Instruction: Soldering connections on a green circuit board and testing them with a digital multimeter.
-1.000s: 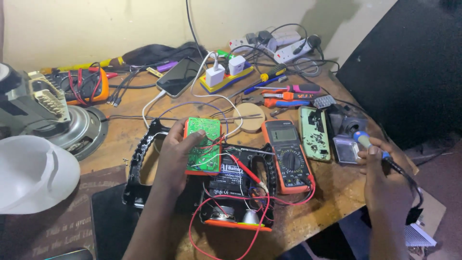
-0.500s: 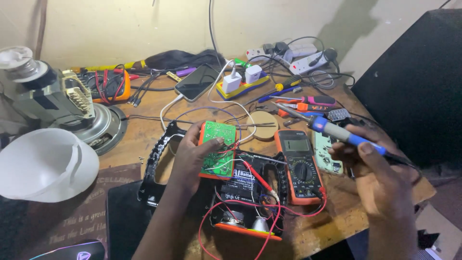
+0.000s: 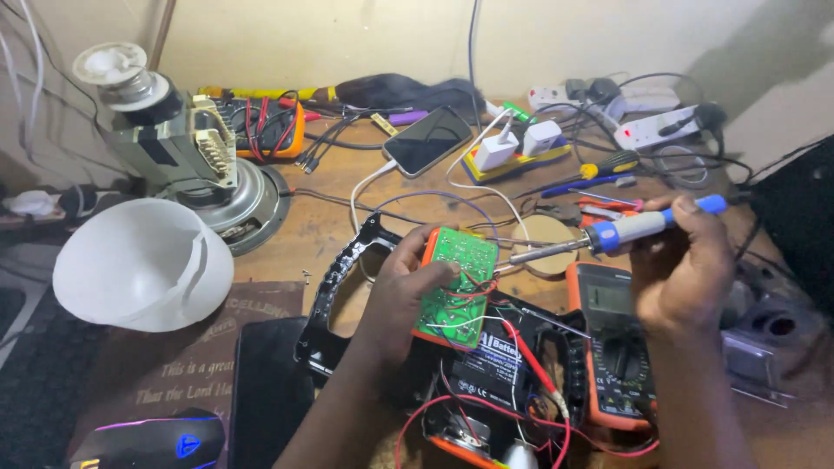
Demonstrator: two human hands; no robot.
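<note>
Here, mid-frame, the left hand (image 3: 401, 291) clamps its fingers on a green rectangular circuit board (image 3: 456, 287). At right, the right hand (image 3: 682, 260) grips a blue-and-grey soldering iron (image 3: 621, 230), its tip beside the board's upper edge.

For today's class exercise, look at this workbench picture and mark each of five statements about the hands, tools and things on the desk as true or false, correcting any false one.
1. The left hand holds a green circuit board. True.
2. The right hand holds a screwdriver. False: it grips a soldering iron with a blue and grey handle, its tip pointing toward the board.
3. An orange multimeter lies below the right hand. True.
4. The smartphone lies face up with its screen lit. False: its screen is dark.
5. The white plastic dome stands at the right edge of the desk. False: it sits on the left, beside the electric motor.
</note>
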